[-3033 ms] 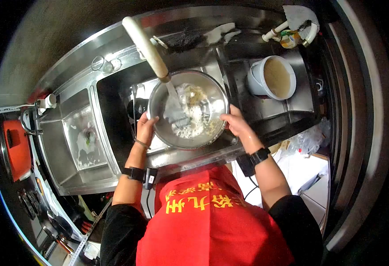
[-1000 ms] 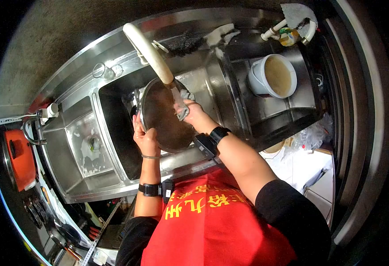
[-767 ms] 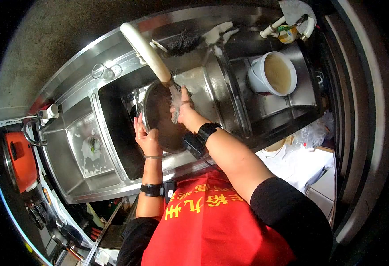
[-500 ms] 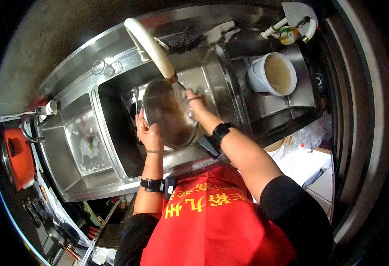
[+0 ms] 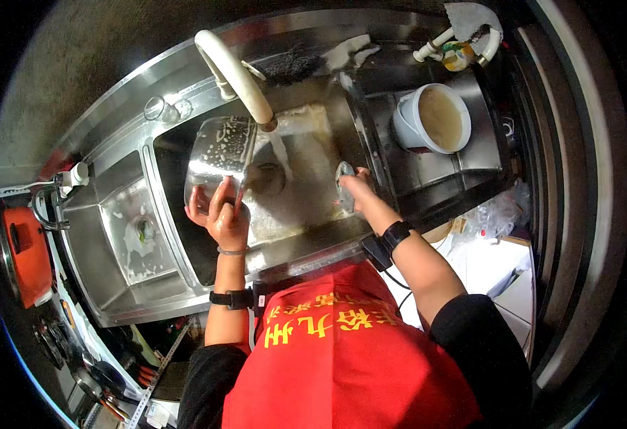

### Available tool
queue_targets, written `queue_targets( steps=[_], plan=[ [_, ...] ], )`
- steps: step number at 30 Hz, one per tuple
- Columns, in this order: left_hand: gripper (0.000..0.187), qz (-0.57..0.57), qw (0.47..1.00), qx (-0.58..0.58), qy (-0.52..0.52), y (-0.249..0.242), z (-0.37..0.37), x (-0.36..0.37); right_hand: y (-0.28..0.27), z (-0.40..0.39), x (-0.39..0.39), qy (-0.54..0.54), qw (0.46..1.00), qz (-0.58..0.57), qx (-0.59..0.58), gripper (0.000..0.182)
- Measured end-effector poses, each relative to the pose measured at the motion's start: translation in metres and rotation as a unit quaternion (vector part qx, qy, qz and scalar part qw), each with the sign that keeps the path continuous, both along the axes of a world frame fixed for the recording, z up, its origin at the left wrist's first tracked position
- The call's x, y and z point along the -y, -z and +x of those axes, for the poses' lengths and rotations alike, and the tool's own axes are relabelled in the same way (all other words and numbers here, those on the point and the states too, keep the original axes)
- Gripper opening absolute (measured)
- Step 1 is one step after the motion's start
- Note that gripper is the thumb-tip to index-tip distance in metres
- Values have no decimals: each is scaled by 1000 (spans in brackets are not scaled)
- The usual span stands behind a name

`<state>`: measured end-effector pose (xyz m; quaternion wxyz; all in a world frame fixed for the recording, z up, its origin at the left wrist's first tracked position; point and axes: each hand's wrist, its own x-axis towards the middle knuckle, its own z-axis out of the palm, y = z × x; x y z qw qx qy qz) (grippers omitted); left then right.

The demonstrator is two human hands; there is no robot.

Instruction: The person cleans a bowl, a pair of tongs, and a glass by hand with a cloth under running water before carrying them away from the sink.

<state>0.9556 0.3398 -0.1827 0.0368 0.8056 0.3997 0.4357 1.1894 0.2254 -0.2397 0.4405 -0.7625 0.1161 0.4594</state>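
Note:
My left hand (image 5: 226,218) grips a shiny metal pot (image 5: 222,146) by its lower side, with the pot tipped and its soapy, wet wall showing. The pot is over the left part of the middle sink (image 5: 299,207). My right hand (image 5: 358,190) is wrapped round a grey scrubber (image 5: 345,187) near the right wall of that sink, well apart from the pot. A white faucet (image 5: 236,71) arches above, its spout close to the pot's right edge.
At the right, a white bucket (image 5: 406,123) of cloudy brown liquid stands in another sink. A left sink (image 5: 124,236) has foam round its drain. A clear glass (image 5: 157,109), a pale cloth (image 5: 349,51) and an orange container (image 5: 27,250) lie around.
The pot has moved left and been tipped, so its outside shows instead of its inside. My right hand has come out of the pot and moved right and down with the scrubber.

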Motion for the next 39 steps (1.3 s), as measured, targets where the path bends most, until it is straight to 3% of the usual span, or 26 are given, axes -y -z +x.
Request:
queue_targets(
  steps=[1, 3, 7, 10, 11, 12, 13, 14, 15, 16, 17, 19, 21, 23, 24, 25, 26, 27, 28, 29, 31, 33, 34, 35, 37, 39],
  plan=[
    [36, -110, 990, 88, 4, 8, -4, 0, 8, 2, 4, 1, 1000, 0, 0, 53],
    [21, 2, 999, -36, -1, -7, -4, -1, 20, 7, 8, -68, 996, 51, -33, 54],
    [18, -89, 995, 44, 1, -2, 3, -2, -15, -3, -12, -20, 986, 159, -33, 45],
    [17, -263, 956, 130, -1, 14, 5, -5, -29, -20, -39, -189, 931, 258, 176, 41],
    [16, -311, 927, 207, 30, 35, 3, -5, -18, -25, -45, -238, 887, 298, 261, 41],
    [28, -459, 829, 318, 26, 36, 7, 0, -27, -33, -50, -292, 864, 311, 268, 42],
    [42, -587, 695, 416, 21, 37, 11, 7, -35, -41, -49, -356, 848, 263, 292, 44],
    [62, -607, 661, 439, 42, 43, 12, 11, -36, -44, -46, -451, 797, 197, 349, 47],
    [53, -625, 630, 458, 52, 47, 11, 18, -36, -46, -44, -539, 731, 127, 399, 50],
    [49, -640, 596, 481, 60, 52, 10, 23, -18, -49, -39, -554, 703, 117, 430, 55],
    [46, -653, 561, 504, 66, 55, 10, 27, -9, -47, -38, -555, 703, 116, 430, 55],
    [41, -659, 529, 529, 69, 49, 12, 33, 8, -44, -40, -617, 738, 55, 267, 50],
    [41, -670, 487, 554, 80, 32, 16, 35, 4, -51, -50, -581, 746, 8, 326, 50],
    [40, -674, 492, 543, 94, 16, 22, 43, -6, -50, -66, -315, 908, 112, 252, 51],
    [41, -679, 513, 518, 90, 24, 21, 48, 17, -55, -74, -246, 896, 223, 295, 52],
    [41, -684, 532, 493, 85, 35, 19, 52, 40, -63, -79, -197, 914, 265, 234, 50],
    [42, -670, 571, 460, 120, 34, 22, 49, 28, -70, -79, -282, 896, 257, 228, 52],
    [42, -671, 571, 459, 119, 33, 23, 46, 8, -76, -78, -365, 871, 246, 220, 54],
    [42, -650, 591, 464, 115, 31, 22, 41, 25, -77, -73, -501, 833, 195, 135, 52],
    [41, -628, 612, 468, 112, 28, 21, 35, 24, -78, -63, -580, 750, 274, 162, 44],
    [60, -648, 571, 471, 178, 21, 8, 20, -20, -56, -56, -761, 616, 78, 185, 36],
    [68, -630, 602, 468, 147, 38, 0, 20, 31, -32, -62, -761, 582, -27, 285, 34],
    [68, -631, 606, 462, 147, 31, 3, 23, 39, -31, -70, -633, 681, -76, 360, 33],
    [68, -632, 608, 457, 148, 25, 7, 28, 34, -36, -74, -632, 682, -76, 360, 33],
    [63, -633, 610, 461, 124, 37, 7, 29, 8, -51, -85, -411, 791, 129, 436, 37],
    [55, -664, 586, 449, 120, 55, 4, 27, -6, -83, -85, -344, 844, 246, 330, 39]
  ],
)
